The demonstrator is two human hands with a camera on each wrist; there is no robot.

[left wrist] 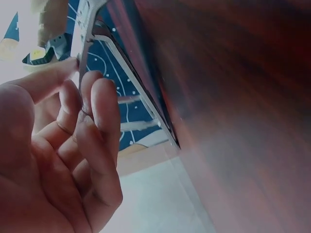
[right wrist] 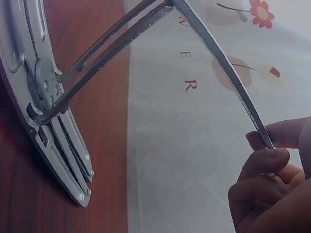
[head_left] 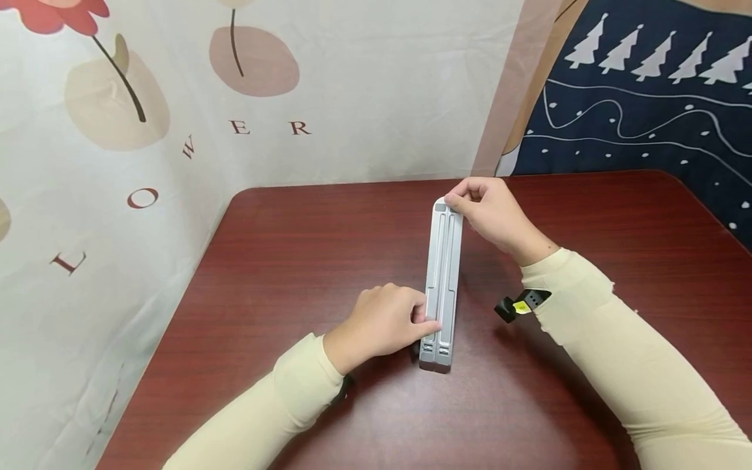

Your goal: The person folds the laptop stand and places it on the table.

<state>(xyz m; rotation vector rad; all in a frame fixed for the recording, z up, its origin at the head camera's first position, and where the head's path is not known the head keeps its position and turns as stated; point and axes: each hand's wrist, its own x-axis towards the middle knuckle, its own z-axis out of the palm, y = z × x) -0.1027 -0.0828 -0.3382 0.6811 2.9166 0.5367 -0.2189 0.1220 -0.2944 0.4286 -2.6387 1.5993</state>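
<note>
A narrow silver folding laptop stand stands on the table in the head view, its two long slotted bars lying close side by side. My left hand pinches the near part, thumb on top. At the far end, my right hand holds the tip between thumb and fingers. The right wrist view shows the raised arm of the stand angled up from its base by hinged struts, with the right fingertips at the arm's end. In the left wrist view, the left hand has its thumb and fingertips against the metal edge.
The reddish-brown wooden table extends around the stand. Behind it hang a pale floral cloth and a dark blue cloth with white trees. A black wrist camera juts from the right sleeve.
</note>
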